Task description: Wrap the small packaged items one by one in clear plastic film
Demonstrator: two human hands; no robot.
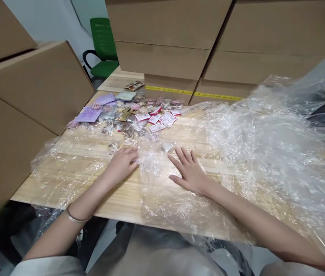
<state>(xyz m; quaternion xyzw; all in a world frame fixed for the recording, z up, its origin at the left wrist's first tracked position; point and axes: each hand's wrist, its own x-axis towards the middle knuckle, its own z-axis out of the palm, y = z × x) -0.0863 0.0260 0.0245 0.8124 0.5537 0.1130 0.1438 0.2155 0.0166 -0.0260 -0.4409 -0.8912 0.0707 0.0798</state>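
My left hand (123, 165) is at the left edge of a clear plastic sheet (162, 197) on the wooden table. Its fingers are bent together, with film between them and the thumb. Fingers spread, my right hand (190, 171) lies palm down on the same sheet and holds nothing. A small silvery packet (167, 146) lies just beyond the right fingertips. Further back is a heap of small wrapped packets, with white-and-red cards (156, 127), purple pouches (89, 114) and a pale green pouch (125, 95) among them.
Crumpled clear plastic (271, 134) is piled along the right side. More thin film (70, 165) covers the left part of the table. Large cardboard boxes (168, 57) stand at the back, and others (33, 88) at the left. A green chair (103, 46) is behind.
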